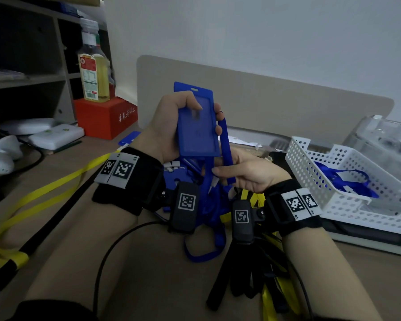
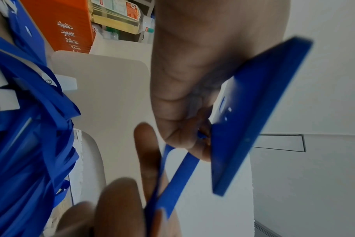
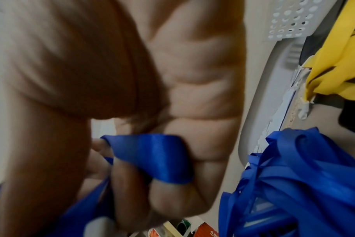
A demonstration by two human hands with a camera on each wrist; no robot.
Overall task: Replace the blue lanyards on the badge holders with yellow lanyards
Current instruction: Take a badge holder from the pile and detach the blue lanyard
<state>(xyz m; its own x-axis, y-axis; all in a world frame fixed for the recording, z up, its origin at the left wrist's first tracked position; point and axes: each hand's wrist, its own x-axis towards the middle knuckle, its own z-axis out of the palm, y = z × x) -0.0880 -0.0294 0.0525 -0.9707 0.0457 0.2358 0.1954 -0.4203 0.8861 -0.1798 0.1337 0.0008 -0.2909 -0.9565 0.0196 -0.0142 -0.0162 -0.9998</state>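
Left hand (image 1: pixel 169 126) grips badge holder (image 1: pixel 198 126); right hand (image 1: pixel 245 172) pinches blue lanyard (image 1: pixel 225 144); clip hidden.

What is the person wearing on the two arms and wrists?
Both forearms are bare. Each wrist has a wide black strap carrying white plates printed with black-and-white square codes. A small black camera block with one more code hangs under each wrist, and thin black cables run back from them.
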